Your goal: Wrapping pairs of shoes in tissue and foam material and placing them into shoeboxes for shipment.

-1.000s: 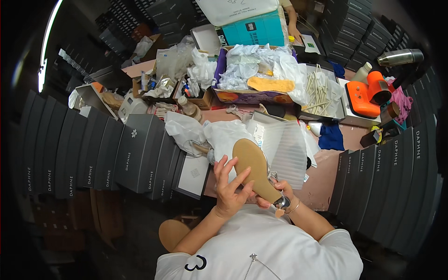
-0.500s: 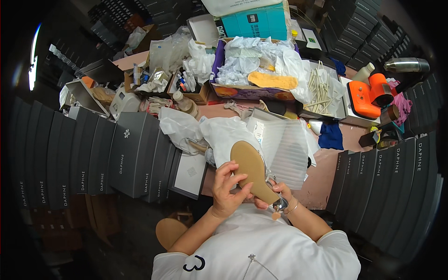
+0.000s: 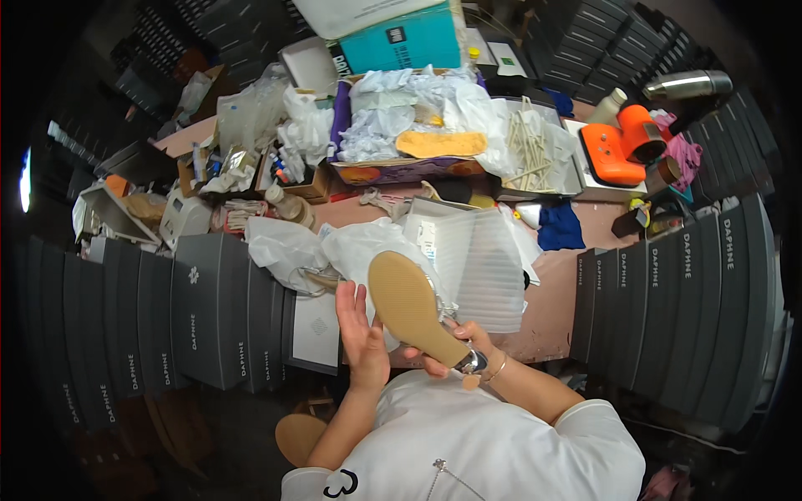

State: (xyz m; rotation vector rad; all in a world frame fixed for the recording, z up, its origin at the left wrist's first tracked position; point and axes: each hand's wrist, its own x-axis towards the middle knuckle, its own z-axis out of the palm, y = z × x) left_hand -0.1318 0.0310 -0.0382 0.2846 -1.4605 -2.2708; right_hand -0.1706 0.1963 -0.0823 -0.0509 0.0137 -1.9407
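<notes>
Left hand (image 3: 362,344): was over the shoe (image 3: 408,299), now open just beside it
Right hand (image 3: 479,342): still gripping near the heel (image 3: 474,362), so basically doing all the holding

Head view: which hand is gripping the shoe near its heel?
The right hand, closed on the shoe beside its silvery heel. The left hand, by contrast, is open and straightened, left of the shoe.

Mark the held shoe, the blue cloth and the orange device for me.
Shoe (image 3: 408,305): head view, middle of its tan sole.
Blue cloth (image 3: 560,227): head view, middle of its folds.
Orange device (image 3: 606,157): head view, its flat, wide body.
</notes>
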